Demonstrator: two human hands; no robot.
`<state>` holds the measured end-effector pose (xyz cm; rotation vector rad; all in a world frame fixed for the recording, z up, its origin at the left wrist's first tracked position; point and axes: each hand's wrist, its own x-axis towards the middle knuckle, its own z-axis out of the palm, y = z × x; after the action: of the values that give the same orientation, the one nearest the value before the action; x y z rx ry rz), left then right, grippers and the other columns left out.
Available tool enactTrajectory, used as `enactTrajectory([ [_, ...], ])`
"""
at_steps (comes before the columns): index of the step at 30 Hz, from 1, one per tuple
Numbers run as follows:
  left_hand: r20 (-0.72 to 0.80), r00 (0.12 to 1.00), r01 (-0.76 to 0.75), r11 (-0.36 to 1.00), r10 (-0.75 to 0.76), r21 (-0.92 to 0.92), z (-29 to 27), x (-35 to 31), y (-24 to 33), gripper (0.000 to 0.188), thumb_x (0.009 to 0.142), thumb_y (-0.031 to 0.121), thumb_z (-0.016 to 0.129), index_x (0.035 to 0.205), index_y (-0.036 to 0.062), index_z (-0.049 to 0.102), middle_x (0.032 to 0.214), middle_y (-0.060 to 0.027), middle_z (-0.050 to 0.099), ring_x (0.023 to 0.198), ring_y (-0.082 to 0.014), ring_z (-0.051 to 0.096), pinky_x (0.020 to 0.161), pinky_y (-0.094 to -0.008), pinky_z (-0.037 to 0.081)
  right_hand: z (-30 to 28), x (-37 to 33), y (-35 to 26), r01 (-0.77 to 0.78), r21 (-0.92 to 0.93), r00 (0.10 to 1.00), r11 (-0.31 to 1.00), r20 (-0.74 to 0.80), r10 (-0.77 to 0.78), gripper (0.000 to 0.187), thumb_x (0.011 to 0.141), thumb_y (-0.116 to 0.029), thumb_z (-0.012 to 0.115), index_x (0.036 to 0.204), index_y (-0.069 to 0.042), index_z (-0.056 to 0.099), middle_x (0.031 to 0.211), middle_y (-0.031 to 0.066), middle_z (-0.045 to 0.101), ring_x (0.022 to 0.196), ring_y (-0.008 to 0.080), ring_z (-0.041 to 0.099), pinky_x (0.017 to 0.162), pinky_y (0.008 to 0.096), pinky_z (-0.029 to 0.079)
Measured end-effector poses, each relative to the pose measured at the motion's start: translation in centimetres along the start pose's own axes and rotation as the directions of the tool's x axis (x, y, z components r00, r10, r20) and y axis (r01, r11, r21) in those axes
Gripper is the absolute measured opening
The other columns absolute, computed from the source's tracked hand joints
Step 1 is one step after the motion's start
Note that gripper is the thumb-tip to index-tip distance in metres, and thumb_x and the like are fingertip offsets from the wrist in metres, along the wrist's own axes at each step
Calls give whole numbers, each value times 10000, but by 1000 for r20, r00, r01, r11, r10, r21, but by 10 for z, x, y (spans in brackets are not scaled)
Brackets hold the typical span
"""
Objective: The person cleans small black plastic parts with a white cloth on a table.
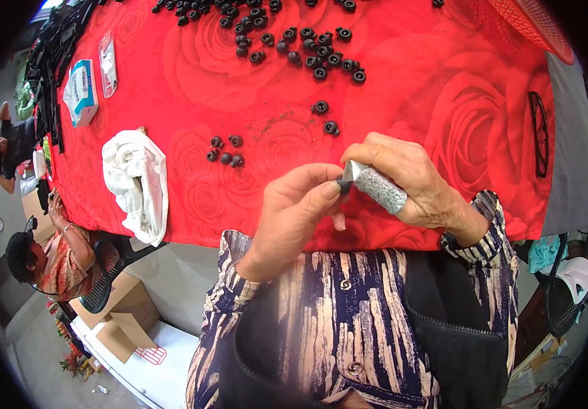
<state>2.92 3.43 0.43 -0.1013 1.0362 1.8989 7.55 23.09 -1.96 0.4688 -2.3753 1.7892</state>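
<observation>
Pinched between thumb and fingertips of the left hand: one small black part, located above the near side of the red-covered tabletop; presumably gripped this way to leave one end exposed and steady. Enclosed in the curled fingers of the right hand: one tool with speckled grey grip and bright metal tip, angled toward the part, apparently for close control; unable to confirm contact between tip and part. Placed just beyond the hands: two loose black pieces, likely for short reach. Grouped farther left: five black pieces, seemingly as a separate lot. Massed at the far side: one heap of black pieces, too crowded and cropped to count. Set aside, probably to avoid obstructing the hands: one white cloth, one blue-and-white box, one clear packet, one pair of black-framed glasses and one red basket.
</observation>
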Motion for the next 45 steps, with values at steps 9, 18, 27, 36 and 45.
enactTrajectory([
  [9, 31, 997, 72, 983, -68, -167, -5, 2, -5, 227, 939, 86, 535, 1116, -55, 554, 952, -81, 608, 844, -135, 584, 627, -278, 522, -3, 1, 0, 5, -136, 999, 991, 48, 2, 236, 802, -79, 613, 1015, 9, 559, 756, 115, 512, 637, 268, 524, 558, 361, 422],
  [18, -42, 999, 10, 976, -19, -219, -14, 12, -9, 215, 949, 120, 522, 1096, -30, 566, 881, -76, 602, 693, -124, 575, 606, -273, 524, -2, -2, -3, 107, -118, 992, 987, 79, -98, 380, 699, -112, 697, 1030, 6, 553, 762, 101, 526, 644, 254, 561, 536, 354, 454],
  [27, 93, 973, 230, 916, -211, -328, -3, 10, -15, 239, 945, 199, 533, 1112, 29, 558, 969, -41, 609, 791, -110, 567, 583, -236, 458, 10, -2, 3, 230, -321, 948, 919, -141, -286, 409, 633, -92, 722, 1001, 36, 598, 690, 89, 519, 578, 236, 555, 483, 333, 431],
  [36, 91, 973, 230, 900, -212, -369, -1, 0, -14, 201, 943, 170, 548, 1068, 20, 601, 884, -33, 640, 697, -83, 587, 531, -238, 493, 20, -6, -3, 301, -374, 912, 878, -158, -380, 392, 597, -75, 723, 944, 64, 607, 634, 60, 461, 502, 184, 488, 445, 315, 388],
  [45, -257, 632, -32, 356, 731, 934, -88, -16, 63, 156, 848, 97, 670, 964, 1, 627, 786, -1, 620, 674, -37, 491, 602, -207, 406, 11, -2, -2, 154, -428, 966, 891, -127, -227, 206, 706, -57, 709, 843, -23, 559, 633, 69, 436, 535, 231, 494, 473, 353, 387],
])
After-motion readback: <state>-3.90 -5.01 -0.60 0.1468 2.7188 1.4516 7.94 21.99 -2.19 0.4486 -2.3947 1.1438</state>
